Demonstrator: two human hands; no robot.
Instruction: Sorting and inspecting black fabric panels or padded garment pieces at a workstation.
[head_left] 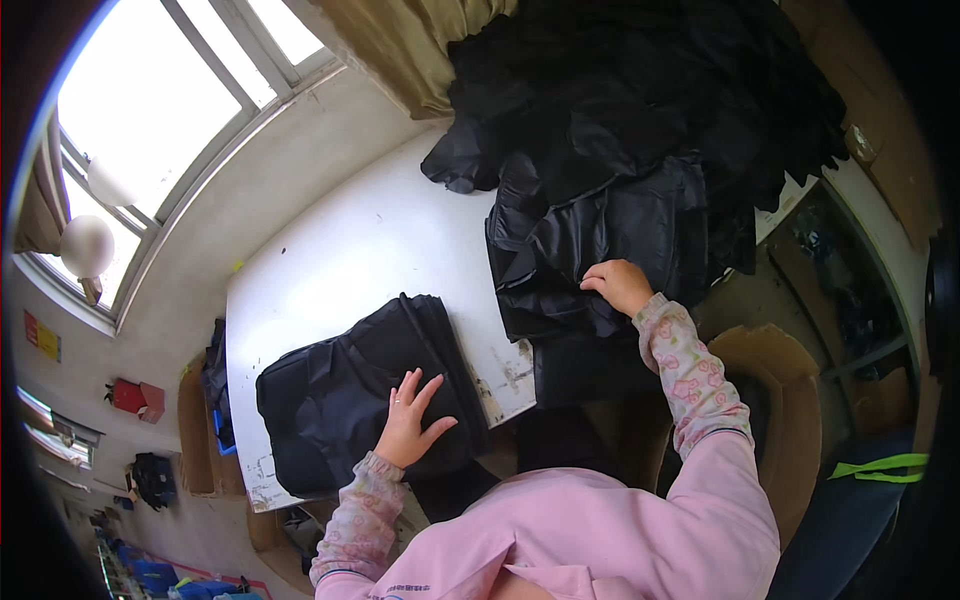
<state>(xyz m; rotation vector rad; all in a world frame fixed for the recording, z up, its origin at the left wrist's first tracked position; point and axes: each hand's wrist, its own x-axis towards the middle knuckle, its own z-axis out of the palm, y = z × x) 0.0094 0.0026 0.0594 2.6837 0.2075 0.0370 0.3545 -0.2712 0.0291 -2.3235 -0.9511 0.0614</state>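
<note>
My left hand [408, 420] lies flat with fingers spread on a folded stack of black fabric pieces [340, 390] at the near left of the white table [350, 240]. My right hand [620, 284] rests with curled fingers on a flat black fabric piece [590, 240] that hangs over the table's near edge. Behind it rises a big heap of black fabric [640, 90]. Both arms wear pink flowered sleeves.
A window [150, 110] and a beige curtain [410, 40] stand past the table's far side. Cardboard boxes [780, 400] sit on the floor to the right, and more boxes with dark items [205, 420] to the left. A shelf [850, 300] runs along the right.
</note>
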